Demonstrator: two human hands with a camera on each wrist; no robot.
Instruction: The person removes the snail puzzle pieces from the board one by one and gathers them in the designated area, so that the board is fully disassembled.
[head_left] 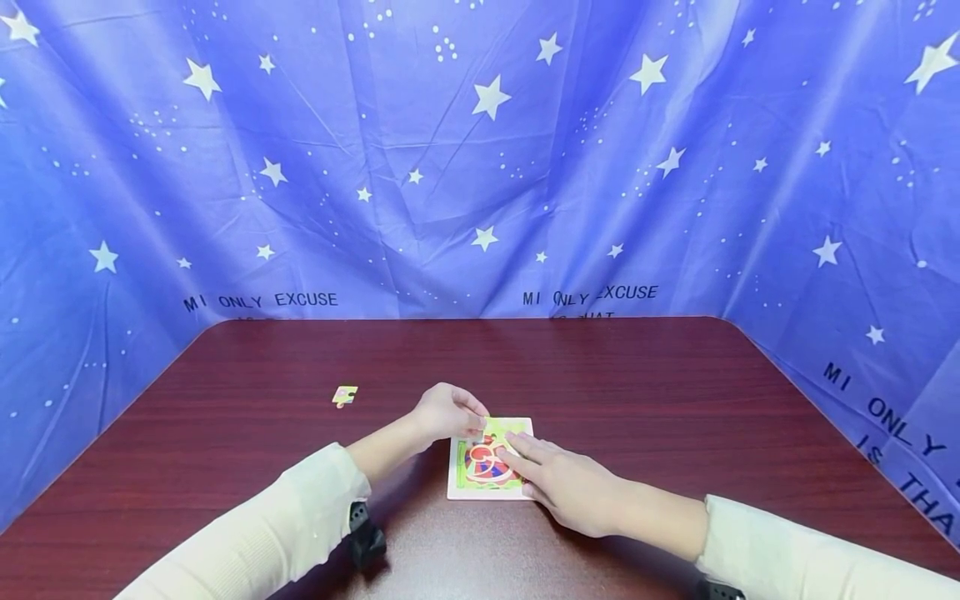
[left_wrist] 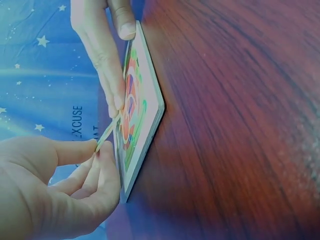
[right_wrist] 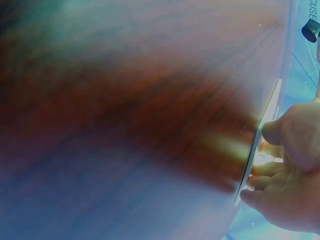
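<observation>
A small square jigsaw puzzle in a pale-rimmed tray [head_left: 491,494] lies on the table in front of me, with a red, blue and green picture. My left hand [head_left: 448,412] is at its far left corner. In the left wrist view, thumb and fingers pinch a thin puzzle piece [left_wrist: 105,135], tilted with its far end at the picture. From the right, my right hand [head_left: 573,487] rests on the puzzle, fingers extended over the picture and covering its right part. In the right wrist view, the thumb and fingertips are along the edge of the tray [right_wrist: 256,140].
One loose puzzle piece [head_left: 345,395] lies on the dark reddish wooden table [head_left: 637,375], to the left beyond my left forearm. A blue star-printed cloth [head_left: 420,225] hangs behind the table and at both sides. Black straps [head_left: 365,533] sit at the wrists.
</observation>
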